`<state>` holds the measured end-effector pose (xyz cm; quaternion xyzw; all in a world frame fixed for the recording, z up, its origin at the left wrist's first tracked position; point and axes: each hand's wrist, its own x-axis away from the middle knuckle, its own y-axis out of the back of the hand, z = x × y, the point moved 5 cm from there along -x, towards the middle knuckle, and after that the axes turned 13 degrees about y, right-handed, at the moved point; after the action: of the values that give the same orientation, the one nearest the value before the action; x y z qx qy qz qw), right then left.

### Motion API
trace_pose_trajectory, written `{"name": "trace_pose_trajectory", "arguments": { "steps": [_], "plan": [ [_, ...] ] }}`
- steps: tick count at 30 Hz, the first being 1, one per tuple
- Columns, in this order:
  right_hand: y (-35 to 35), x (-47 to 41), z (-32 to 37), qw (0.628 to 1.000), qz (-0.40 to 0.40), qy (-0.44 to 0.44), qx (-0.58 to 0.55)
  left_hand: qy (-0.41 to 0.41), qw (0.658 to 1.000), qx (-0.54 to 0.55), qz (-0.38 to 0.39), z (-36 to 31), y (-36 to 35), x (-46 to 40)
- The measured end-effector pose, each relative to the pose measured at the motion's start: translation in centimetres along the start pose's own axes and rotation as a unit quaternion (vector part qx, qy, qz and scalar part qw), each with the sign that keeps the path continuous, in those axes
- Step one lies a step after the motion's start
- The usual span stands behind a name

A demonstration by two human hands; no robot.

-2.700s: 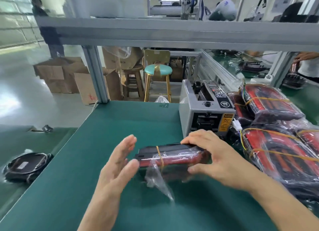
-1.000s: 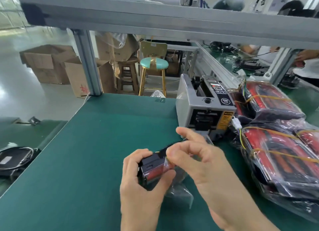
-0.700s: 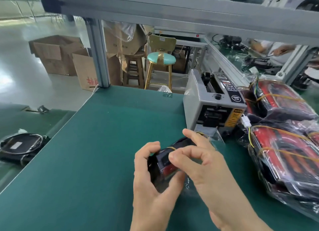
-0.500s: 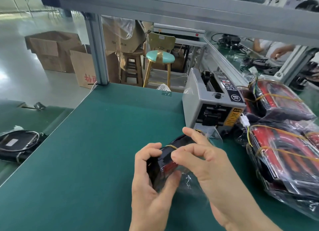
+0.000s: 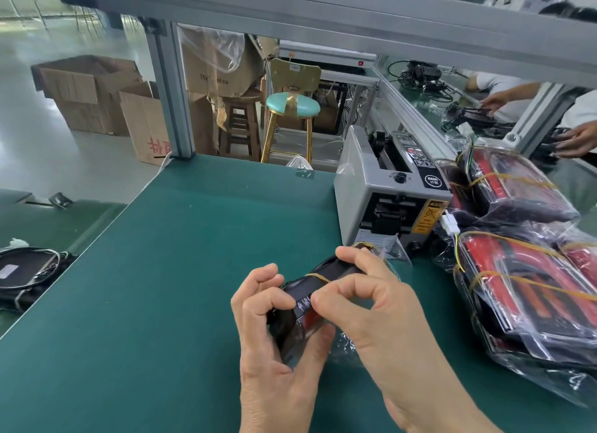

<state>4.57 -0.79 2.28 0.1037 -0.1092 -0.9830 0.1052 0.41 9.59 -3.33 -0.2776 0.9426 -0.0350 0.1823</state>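
Note:
A black and red pack [image 5: 326, 276] in a clear plastic bag, bound by a yellow rubber band, is held end-on above the green mat [image 5: 161, 287]. My left hand [image 5: 274, 345] grips its near end, fingers over the top and thumb underneath. My right hand [image 5: 371, 309] pinches the bag's plastic at the top of that end with thumb and forefinger, its other fingers resting on the pack. The far end points toward the grey tape dispenser [image 5: 387, 193].
A pile of bagged red and black packs [image 5: 523, 271] lies at the right. A black round device [image 5: 26, 267] sits on the lower table at left. Cardboard boxes [image 5: 97, 96] and stools [image 5: 292, 109] stand beyond the table. Another person's hands [image 5: 575, 140] work at the far right.
The pack lay sideways on the mat between my hands; I turned it end-on and lifted it. My left hand now grips its near end and my right pinches the bag.

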Motion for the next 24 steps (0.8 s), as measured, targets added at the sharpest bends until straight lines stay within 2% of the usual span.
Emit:
{"name": "trace_pose_trajectory", "arguments": {
  "steps": [9,12,17,24],
  "plan": [
    [-0.18,-0.22,-0.27,0.999,-0.004,0.015,0.044,-0.044,0.999,-0.03,-0.005,-0.43,-0.06,-0.2],
    [-0.39,-0.27,-0.35,0.998,-0.007,0.019,0.055,-0.045,0.999,-0.011,-0.005,-0.45,0.11,-0.25],
    [-0.31,-0.37,-0.25,1.0,-0.002,0.001,-0.016,-0.021,0.999,0.026,-0.01,0.18,0.18,-0.23],
    [0.04,-0.47,0.52,0.996,0.018,-0.03,-0.084,-0.028,0.999,0.017,-0.012,0.17,0.11,-0.06]
  ]
}}
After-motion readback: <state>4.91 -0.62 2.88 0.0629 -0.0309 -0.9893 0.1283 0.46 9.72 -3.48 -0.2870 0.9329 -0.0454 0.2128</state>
